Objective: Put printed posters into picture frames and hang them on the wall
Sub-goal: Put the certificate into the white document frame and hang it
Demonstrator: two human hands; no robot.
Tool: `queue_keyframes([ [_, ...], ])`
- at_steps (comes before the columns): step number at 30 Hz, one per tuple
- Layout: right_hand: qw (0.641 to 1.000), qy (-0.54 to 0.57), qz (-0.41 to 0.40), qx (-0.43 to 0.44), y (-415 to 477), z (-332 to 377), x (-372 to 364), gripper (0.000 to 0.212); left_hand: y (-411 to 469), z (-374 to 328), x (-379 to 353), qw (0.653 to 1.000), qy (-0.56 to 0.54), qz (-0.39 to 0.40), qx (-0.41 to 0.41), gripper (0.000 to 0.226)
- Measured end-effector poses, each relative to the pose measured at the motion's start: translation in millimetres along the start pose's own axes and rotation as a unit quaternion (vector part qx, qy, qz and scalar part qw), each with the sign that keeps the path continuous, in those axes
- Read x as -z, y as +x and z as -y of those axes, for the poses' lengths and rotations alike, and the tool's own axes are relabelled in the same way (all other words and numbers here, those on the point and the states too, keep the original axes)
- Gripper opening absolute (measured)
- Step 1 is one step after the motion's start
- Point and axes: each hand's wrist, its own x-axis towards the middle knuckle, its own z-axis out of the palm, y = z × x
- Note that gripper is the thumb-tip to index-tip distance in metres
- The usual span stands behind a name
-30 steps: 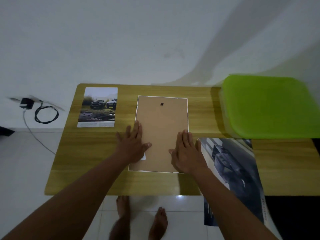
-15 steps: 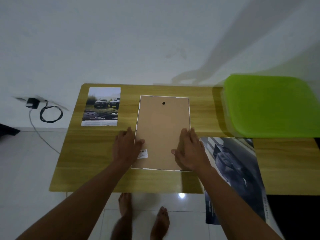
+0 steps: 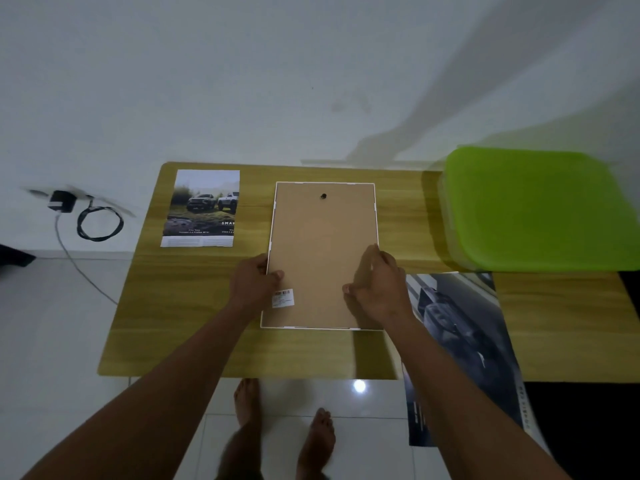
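frame (image 3: 322,254): face-down, front hidden | right hand (image 3: 379,289): covers right edge, grip perhaps unclear | label (image 3: 283,298): text unreadable | dark poster (image 3: 464,355): partly under forearm | green lid (image 3: 540,209): cut off right

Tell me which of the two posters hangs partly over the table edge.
The dark car poster right of the frame: its lower part hangs past the table front. The poster with two trucks lies fully on it.
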Motion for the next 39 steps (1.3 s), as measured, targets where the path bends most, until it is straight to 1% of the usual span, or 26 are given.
queue_keyframes([
  [2, 0.998, 0.062, -0.009, -0.006, -2, 3, 7, 0.098, -5, -5, 8, 0.996, -0.09, 0.019, 0.014, 0.03],
  [4, 0.993, 0.112, -0.018, -0.008, -5, 8, 17, 0.093, -11, -13, 16, 0.983, -0.177, 0.035, 0.018, 0.033],
  [6, 0.986, 0.163, -0.026, -0.011, -9, 11, 28, 0.093, -16, -25, 23, 0.969, -0.239, 0.055, 0.025, 0.041],
  [8, 0.979, 0.203, -0.028, -0.009, -12, 15, 38, 0.092, -20, -37, 30, 0.963, -0.258, 0.077, 0.03, 0.047],
  [10, 0.975, 0.219, -0.031, 0.0, -17, 23, 47, 0.086, -25, -45, 39, 0.957, -0.263, 0.114, 0.037, 0.054],
  [12, 0.969, 0.243, -0.036, 0.007, -23, 29, 56, 0.077, -35, -53, 50, 0.951, -0.263, 0.156, 0.032, 0.066],
  [14, 0.962, 0.268, -0.043, 0.016, -31, 35, 65, 0.061, -47, -62, 61, 0.945, -0.278, 0.171, 0.011, 0.074],
  [15, 0.958, 0.281, -0.046, 0.024, -36, 39, 70, 0.056, -54, -68, 67, 0.939, -0.297, 0.175, -0.006, 0.075],
  [17, 0.954, 0.292, -0.053, 0.033, -46, 52, 79, 0.055, -68, -84, 78, 0.934, -0.311, 0.171, -0.044, 0.072],
  [19, 0.955, 0.29, -0.051, 0.042, -57, 70, 90, 0.058, -83, -103, 87, 0.947, -0.277, 0.142, -0.085, 0.069],
  [23, 0.948, 0.31, -0.032, 0.064, -84, 120, 111, 0.062, -117, -137, 101, 0.965, -0.153, 0.113, -0.181, 0.054],
  [26, 0.942, 0.321, -0.043, 0.084, -107, 159, 126, 0.068, -148, -155, 104, 0.958, -0.078, 0.1, -0.257, 0.047],
  [29, 0.916, 0.392, -0.045, 0.072, -130, 184, 140, 0.085, -178, -166, 104, 0.94, -0.026, 0.084, -0.331, 0.05],
  [30, 0.908, 0.41, -0.052, 0.072, -137, 188, 144, 0.084, -187, -168, 104, 0.934, -0.011, 0.078, -0.348, 0.054],
  [31, 0.901, 0.423, -0.064, 0.075, -146, 190, 148, 0.073, -196, -170, 103, 0.929, 0.0, 0.075, -0.362, 0.06],
  [33, 0.892, 0.432, -0.106, 0.078, -159, 190, 154, 0.041, -210, -172, 100, 0.919, 0.008, 0.087, -0.384, 0.066],
  [34, 0.89, 0.429, -0.136, 0.075, -167, 189, 157, 0.031, -215, -172, 98, 0.914, 0.009, 0.106, -0.392, 0.066],
  [35, 0.886, 0.428, -0.166, 0.074, -174, 188, 160, 0.026, -220, -172, 96, 0.909, 0.013, 0.127, -0.398, 0.066],
  [37, 0.868, 0.444, -0.209, 0.077, -187, 183, 165, 0.025, -226, -172, 96, 0.907, 0.025, 0.143, -0.396, 0.065],
  [38, 0.861, 0.453, -0.219, 0.082, -194, 180, 168, 0.027, -226, -173, 100, 0.91, 0.026, 0.129, -0.393, 0.06],
  [39, 0.856, 0.458, -0.223, 0.09, -201, 176, 171, 0.029, -225, -175, 106, 0.914, 0.025, 0.097, -0.394, 0.054],
])
